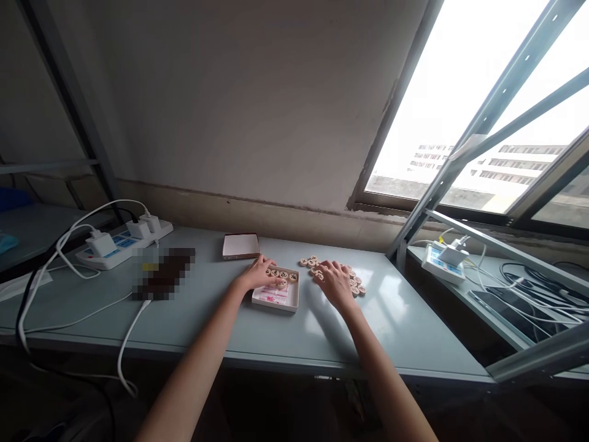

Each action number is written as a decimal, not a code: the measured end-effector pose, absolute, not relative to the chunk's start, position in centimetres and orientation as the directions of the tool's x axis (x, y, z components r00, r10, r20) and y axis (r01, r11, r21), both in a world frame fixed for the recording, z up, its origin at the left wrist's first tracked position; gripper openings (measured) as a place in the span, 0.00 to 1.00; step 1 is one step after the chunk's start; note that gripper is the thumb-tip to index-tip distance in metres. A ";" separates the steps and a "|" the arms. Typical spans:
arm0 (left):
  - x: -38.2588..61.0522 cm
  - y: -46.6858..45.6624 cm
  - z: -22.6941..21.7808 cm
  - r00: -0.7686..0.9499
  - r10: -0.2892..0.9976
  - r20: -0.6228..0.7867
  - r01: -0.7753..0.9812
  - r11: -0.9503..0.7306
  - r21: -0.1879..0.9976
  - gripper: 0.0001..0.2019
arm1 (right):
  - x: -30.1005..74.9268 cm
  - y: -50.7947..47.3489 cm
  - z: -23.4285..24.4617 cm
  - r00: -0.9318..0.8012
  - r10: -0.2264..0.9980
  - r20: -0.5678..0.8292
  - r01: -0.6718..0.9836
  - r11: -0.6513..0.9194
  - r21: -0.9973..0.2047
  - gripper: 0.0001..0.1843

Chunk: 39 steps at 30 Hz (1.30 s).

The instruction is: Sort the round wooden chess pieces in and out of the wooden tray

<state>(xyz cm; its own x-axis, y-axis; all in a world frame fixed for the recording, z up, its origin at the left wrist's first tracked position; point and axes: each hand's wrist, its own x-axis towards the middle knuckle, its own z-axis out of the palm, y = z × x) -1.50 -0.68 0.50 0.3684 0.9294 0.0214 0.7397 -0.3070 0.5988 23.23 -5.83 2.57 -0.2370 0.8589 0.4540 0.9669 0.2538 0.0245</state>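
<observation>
L hand [257, 273] was over far-left corner of the open box [276, 306], fingers bent at the row of boxed pcs [284, 275]; can't tell if it gripped any. Row ran along far wall, one more pc just near of it, pink-printed pkt [275, 296] below. R hand [335, 282] was right of box, palm down, fingers curled over loose pcs [362, 290] on desk [197, 322]; grip n/a, fingertips hidden. Shallow tray [241, 245] sat far-left of box, pwr strip [120, 245] well left.
</observation>
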 end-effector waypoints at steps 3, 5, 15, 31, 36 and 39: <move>-1.4 -0.8 0.7 0.382 0.924 0.001 0.756 -0.313 0.575 0.34 | 24.6 -6.0 2.0 -0.253 0.877 0.408 0.967 0.236 0.092 0.10; -1.5 -0.8 0.9 0.386 0.923 -0.014 0.761 -0.310 0.570 0.34 | 24.8 -6.2 1.8 -0.272 0.876 0.399 0.962 0.253 0.100 0.10; -1.6 -0.8 0.8 0.390 0.921 -0.004 0.758 -0.319 0.568 0.31 | 23.5 -7.0 2.9 -0.254 0.885 0.390 0.924 0.341 -0.172 0.11; -1.4 -0.9 0.8 0.400 0.915 0.060 0.739 -0.360 0.570 0.28 | 16.3 -8.0 2.5 -0.313 0.860 0.403 0.949 0.299 0.098 0.09; -1.7 -0.3 0.4 0.399 0.909 0.116 0.692 -0.382 0.613 0.20 | 17.6 -7.2 3.1 -0.276 0.864 0.421 0.958 0.280 0.054 0.14; -2.1 0.3 0.0 0.376 0.908 0.187 0.656 -0.403 0.638 0.15 | 19.7 -5.7 3.0 -0.184 0.871 0.457 0.982 0.184 0.044 0.15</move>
